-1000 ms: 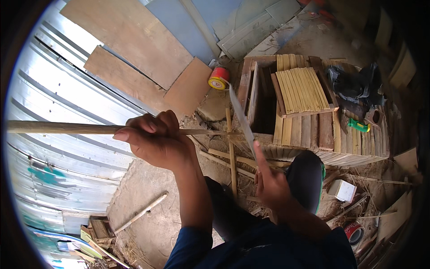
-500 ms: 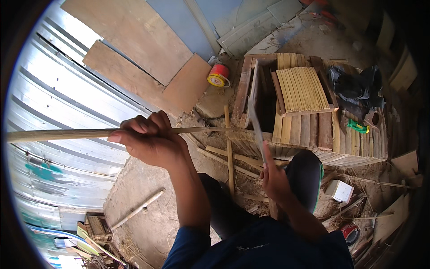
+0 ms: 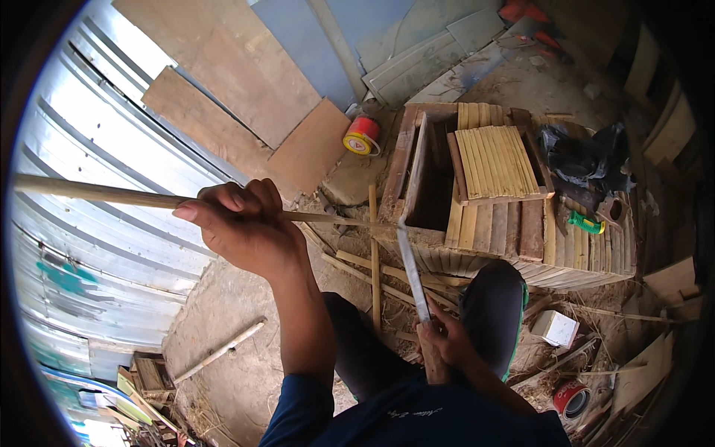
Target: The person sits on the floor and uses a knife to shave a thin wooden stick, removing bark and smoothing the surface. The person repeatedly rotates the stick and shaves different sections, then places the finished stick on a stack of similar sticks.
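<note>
My left hand (image 3: 246,227) is closed around a long wooden stick (image 3: 104,191), held nearly level. The stick runs off toward the metal wall on the left and thins to a narrow end on the right. My right hand (image 3: 449,339) grips a long-bladed knife (image 3: 412,270) by its wooden handle, in front of my body. The blade points up and away, and its tip appears to meet the stick's thin end; whether they touch I cannot tell. Beyond them stands a slatted wooden box (image 3: 506,227) with an opening and a small slatted panel (image 3: 497,164) on top.
A green-handled tool (image 3: 586,222) and a black plastic bag (image 3: 588,156) lie on the box. Near the leaning boards (image 3: 223,67) sits a red-and-yellow bucket (image 3: 361,135). Wood strips (image 3: 375,261) lie on the floor, with a white box (image 3: 555,329) and red can (image 3: 572,398) at right.
The knife has come down and back toward my body, its blade lower and its handle now showing. My left hand still holds the stick, which tilts slightly more.
</note>
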`<state>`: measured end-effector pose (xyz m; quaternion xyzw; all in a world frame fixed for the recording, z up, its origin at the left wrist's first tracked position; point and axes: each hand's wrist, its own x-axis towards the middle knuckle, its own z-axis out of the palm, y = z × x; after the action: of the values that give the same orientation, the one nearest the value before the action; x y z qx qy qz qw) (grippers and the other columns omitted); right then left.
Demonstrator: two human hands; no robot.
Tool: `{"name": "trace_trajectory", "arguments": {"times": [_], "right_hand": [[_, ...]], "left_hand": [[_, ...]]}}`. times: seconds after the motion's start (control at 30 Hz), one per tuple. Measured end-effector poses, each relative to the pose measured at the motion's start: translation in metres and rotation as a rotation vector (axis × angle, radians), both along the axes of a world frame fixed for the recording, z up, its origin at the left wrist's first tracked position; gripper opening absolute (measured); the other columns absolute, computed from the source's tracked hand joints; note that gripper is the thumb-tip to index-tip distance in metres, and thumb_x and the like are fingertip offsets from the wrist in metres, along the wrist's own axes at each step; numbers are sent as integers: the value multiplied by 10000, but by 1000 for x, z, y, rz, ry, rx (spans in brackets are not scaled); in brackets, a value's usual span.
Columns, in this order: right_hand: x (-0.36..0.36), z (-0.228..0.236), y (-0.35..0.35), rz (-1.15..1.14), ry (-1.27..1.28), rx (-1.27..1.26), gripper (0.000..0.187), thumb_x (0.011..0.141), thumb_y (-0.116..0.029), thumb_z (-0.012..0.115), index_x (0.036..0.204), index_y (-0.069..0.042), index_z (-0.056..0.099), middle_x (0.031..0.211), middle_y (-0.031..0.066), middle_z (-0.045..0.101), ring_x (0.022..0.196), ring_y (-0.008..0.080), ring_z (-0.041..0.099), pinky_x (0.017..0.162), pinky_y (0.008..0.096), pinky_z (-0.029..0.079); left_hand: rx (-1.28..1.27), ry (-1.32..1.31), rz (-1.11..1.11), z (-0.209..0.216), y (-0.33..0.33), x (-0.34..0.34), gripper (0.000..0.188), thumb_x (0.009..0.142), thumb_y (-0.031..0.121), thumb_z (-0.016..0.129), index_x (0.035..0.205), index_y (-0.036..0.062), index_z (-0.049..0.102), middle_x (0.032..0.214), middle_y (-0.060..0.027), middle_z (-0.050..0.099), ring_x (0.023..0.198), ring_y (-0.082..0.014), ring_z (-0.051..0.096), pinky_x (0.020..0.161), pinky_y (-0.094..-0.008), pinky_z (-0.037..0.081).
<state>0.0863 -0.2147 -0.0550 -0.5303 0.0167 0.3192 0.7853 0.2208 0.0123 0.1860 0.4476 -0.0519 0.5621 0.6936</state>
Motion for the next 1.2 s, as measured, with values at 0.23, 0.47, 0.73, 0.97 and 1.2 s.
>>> {"name": "trace_trajectory", "arguments": {"times": [0.23, 0.47, 0.73, 0.97, 1.2], "right_hand": [[5, 20, 0, -190, -205, -132, 661, 990, -52, 598, 1601, -73, 348, 1005, 77, 666, 675, 121, 633, 623, 291, 576], [46, 28, 2, -87, -198, -18, 529, 1049, -118, 533, 1547, -28, 380, 805, 52, 597, 624, 117, 588, 567, 302, 538], [61, 52, 59, 46, -121, 110, 480, 1132, -354, 333, 1492, -47, 414, 772, 80, 582, 536, 131, 554, 516, 294, 500], [55, 53, 73, -217, -672, 184, 394, 1124, -288, 353, 1294, 42, 485, 753, 66, 559, 552, 103, 508, 530, 281, 448], [61, 48, 66, -116, -113, -71, 417, 1125, -416, 364, 1081, -40, 539, 660, 42, 529, 481, 105, 498, 467, 277, 439]], "left_hand": [[-28, 45, -13, 0, -10, 0, 615, 1041, 629, 482, 684, 134, 401, 561, 26, 271, 443, -108, 172, 442, -285, 151], [-15, -65, -462, -10, -1, -14, 697, 989, 766, 358, 685, 141, 403, 497, 56, 256, 423, -101, 126, 434, -286, 143], [179, -161, -725, -24, 2, -27, 732, 961, 816, 259, 692, 147, 390, 473, 43, 260, 382, -96, 157, 412, -283, 142], [208, -221, -722, -27, 2, -31, 741, 967, 809, 212, 670, 148, 365, 468, 44, 246, 364, -87, 149, 374, -263, 149], [193, -263, -757, -27, 14, -35, 756, 971, 808, 201, 659, 140, 369, 457, 43, 230, 359, -83, 129, 361, -255, 145]]}}
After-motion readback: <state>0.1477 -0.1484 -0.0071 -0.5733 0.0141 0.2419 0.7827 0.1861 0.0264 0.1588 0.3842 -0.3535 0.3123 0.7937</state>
